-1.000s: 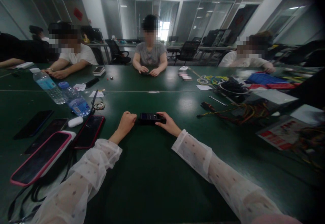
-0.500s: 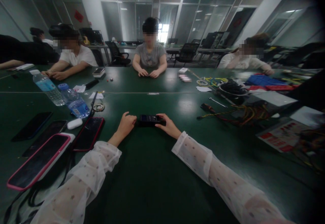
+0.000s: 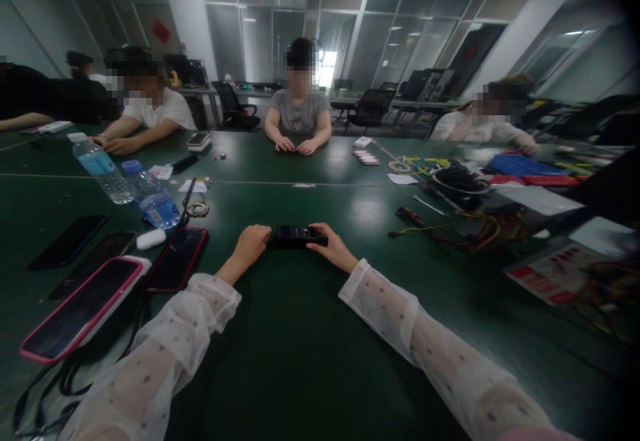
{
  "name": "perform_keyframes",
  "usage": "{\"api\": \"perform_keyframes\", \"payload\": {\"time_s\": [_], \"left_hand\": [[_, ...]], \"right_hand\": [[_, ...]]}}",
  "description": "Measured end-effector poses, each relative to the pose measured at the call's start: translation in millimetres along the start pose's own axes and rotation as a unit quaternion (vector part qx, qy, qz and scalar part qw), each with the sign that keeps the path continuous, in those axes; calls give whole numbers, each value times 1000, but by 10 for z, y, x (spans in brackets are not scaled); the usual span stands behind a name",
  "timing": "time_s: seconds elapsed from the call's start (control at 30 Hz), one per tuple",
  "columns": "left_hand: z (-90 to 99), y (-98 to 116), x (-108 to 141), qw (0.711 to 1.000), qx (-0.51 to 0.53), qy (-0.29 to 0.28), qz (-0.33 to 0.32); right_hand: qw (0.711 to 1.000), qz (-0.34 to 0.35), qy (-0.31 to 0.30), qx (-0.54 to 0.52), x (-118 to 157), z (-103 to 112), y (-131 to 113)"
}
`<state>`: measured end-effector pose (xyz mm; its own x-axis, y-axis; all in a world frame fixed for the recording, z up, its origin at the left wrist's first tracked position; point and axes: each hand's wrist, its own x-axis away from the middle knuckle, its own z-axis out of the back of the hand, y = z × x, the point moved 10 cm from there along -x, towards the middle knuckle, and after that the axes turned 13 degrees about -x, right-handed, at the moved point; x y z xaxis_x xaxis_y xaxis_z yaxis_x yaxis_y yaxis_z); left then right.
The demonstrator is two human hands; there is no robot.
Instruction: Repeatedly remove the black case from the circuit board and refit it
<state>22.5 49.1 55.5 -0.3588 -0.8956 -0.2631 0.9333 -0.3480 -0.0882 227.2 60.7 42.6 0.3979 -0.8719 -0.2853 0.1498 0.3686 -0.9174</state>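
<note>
A small black device (image 3: 296,234) with a dark screen lies on the green table (image 3: 280,334) in front of me. My right hand (image 3: 330,244) grips its right end between thumb and fingers. Just left of the device is my left hand (image 3: 253,244), its fingers curled together near the device's left end. Whether those fingers pinch anything small is too dark to make out.
On the left are a pink-edged phone (image 3: 83,308), a red-edged phone (image 3: 177,260), a white case (image 3: 151,238) and water bottles (image 3: 153,198). Cables (image 3: 465,228), a wrench (image 3: 429,205) and metal boxes (image 3: 535,200) lie right. People sit across the table.
My left hand's raised index finger has folded down, and the fingers are now closer together. The view has shifted slightly. My right hand stays on the device.
</note>
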Motion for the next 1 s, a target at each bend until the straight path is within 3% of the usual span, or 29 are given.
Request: {"api": "perform_keyframes", "payload": {"time_s": [0.33, 0.5, 0.67, 1.0], "left_hand": [[12, 1, 0, 1000, 3, 17, 4], [3, 0, -10, 1000, -8, 17, 2], [-15, -2, -15, 1000, -16, 14, 0], [9, -1, 1, 1000, 9, 12, 2]], "right_hand": [[994, 11, 48, -99, -113, 93, -68], [984, 36, 164, -66, -78, 468, -122], [963, 56, 262, 26, 22, 895, 45], [934, 13, 328, 140, 177, 1286, 397]]}}
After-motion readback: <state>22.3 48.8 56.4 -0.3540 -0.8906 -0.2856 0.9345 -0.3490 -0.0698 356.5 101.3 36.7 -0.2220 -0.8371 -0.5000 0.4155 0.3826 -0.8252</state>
